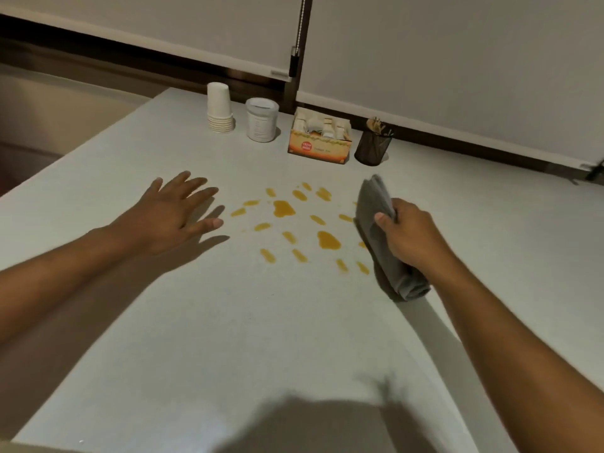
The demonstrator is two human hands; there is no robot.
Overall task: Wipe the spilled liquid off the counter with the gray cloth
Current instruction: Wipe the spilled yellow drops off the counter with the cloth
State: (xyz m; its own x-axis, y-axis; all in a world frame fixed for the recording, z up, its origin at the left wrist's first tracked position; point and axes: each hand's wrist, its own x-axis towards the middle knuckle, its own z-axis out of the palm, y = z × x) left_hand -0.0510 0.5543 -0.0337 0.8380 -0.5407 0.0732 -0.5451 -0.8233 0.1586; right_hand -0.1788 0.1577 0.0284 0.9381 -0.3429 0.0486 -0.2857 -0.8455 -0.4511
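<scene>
From the head view we see a pale desk (202,322) with an orange spill (294,220) scattered in drops and two larger puddles near its middle. Our right hand (411,233) is closed around a bunched gray cloth (376,204), thumb pressed on its front; the cloth sticks up past the fingers and hangs below the hand, its lower end at or just above the desk, right beside the spill's right edge. Our left hand (176,210) is open and empty, fingers spread, palm down just left of the spill; we cannot tell if it touches the desk. Along the far edge stand stacked paper cups (219,107), a white tub (261,119), an open box of sachets (320,137) and a black mesh cup of sticks (373,143).
</scene>
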